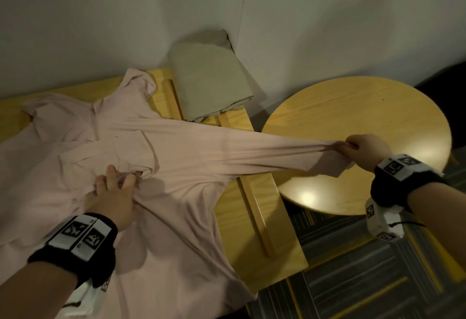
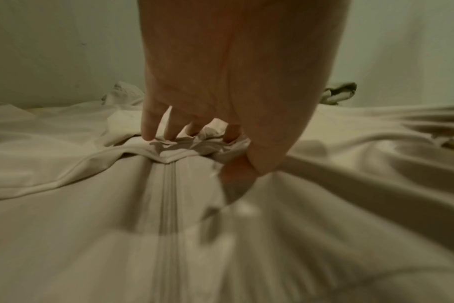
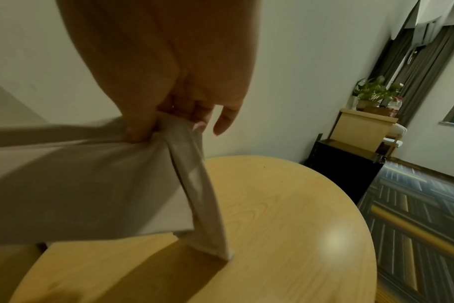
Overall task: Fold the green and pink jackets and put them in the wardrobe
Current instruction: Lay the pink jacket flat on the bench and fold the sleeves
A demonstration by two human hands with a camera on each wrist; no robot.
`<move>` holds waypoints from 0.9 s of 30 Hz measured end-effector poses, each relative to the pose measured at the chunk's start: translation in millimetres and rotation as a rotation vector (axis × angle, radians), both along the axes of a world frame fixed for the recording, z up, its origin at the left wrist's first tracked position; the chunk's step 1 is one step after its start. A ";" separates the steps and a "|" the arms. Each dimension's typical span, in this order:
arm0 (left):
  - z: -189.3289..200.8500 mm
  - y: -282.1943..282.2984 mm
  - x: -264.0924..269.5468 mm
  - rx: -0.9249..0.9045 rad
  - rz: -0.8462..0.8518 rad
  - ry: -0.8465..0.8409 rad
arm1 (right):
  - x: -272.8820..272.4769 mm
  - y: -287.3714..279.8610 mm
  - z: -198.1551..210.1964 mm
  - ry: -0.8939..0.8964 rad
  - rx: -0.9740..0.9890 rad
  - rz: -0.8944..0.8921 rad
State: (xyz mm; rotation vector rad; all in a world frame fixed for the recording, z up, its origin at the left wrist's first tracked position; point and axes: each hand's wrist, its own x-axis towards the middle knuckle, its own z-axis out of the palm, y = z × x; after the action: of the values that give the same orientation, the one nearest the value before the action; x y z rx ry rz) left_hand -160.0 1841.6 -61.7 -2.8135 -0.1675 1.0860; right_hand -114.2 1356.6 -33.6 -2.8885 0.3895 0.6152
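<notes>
The left hand (image 1: 111, 197) is nearest, low on the pink jacket (image 1: 176, 157), its fingers (image 2: 149, 127) bent down into the cloth and bunching a wad of it just above the zip line. The thumb presses from the other side, so the hand is grasping the jacket's body and pinning it to the wooden table (image 1: 254, 220). The jacket lies spread over most of that table, its collar end up near the wall and its hem hanging off the near edge.

Further right, the right hand (image 1: 365, 151) is clenched around the cuff of one sleeve (image 1: 252, 152) — in the right wrist view the gathered cloth sits between the thumb and curled fingers (image 3: 140, 127), with the cuff's end drooping below. The sleeve is pulled out straight from the jacket's shoulder, spanning the gap between the wooden table and the round table (image 1: 378, 106), and the hand is above the round top.

Beyond, at the far end of the wooden table against the wall, sits the green jacket (image 1: 209, 79) — folded into a rough block, just beside the pink jacket's sleeve. A dark striped carpet (image 1: 365, 281) covers the floor to the right.
</notes>
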 end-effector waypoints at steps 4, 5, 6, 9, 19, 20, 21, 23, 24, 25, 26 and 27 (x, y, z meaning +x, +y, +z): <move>6.6 -9.8 8.1 -0.100 0.034 -0.198 | -1.4 6.4 -14.4 0.062 -0.072 -0.019; 7.7 -15.6 10.8 -0.155 0.018 -0.301 | -1.2 8.0 -16.9 0.084 -0.074 -0.022; 8.3 -22.6 13.2 -0.221 -0.003 -0.388 | -1.6 9.4 -18.4 0.106 -0.072 -0.025; 3.5 -50.3 14.6 -0.407 -0.172 -0.390 | -2.4 13.5 -20.4 0.124 -0.056 -0.032; -32.1 -99.7 -17.8 -0.315 -0.479 -0.066 | -6.0 16.6 -12.7 0.045 0.263 -0.248; -31.1 -101.6 -20.2 -0.315 -0.485 -0.079 | -5.8 16.9 -12.8 0.052 0.285 -0.249; -29.9 -102.9 -21.6 -0.308 -0.486 -0.098 | -5.6 17.1 -12.6 0.071 0.295 -0.245; -25.2 -105.8 -19.4 -0.277 -0.482 -0.131 | -4.2 16.1 -13.4 0.132 0.273 -0.219; -21.4 -107.9 -16.2 -0.283 -0.466 -0.163 | -3.6 14.5 -14.3 0.163 0.240 -0.199; -17.7 -110.2 -12.6 -0.313 -0.439 -0.224 | -3.0 13.0 -15.4 0.185 0.201 -0.177; -14.6 -112.8 -8.3 -0.360 -0.409 -0.306 | -2.9 11.3 -16.2 0.196 0.171 -0.161; -11.9 -115.1 -3.7 -0.412 -0.378 -0.385 | -3.4 9.8 -16.9 0.206 0.154 -0.152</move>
State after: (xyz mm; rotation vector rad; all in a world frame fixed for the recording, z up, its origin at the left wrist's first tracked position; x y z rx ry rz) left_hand -163.7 1726.5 -73.7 -3.1915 0.5975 0.5368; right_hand -117.6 1366.4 -50.5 -2.6292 0.5569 0.8770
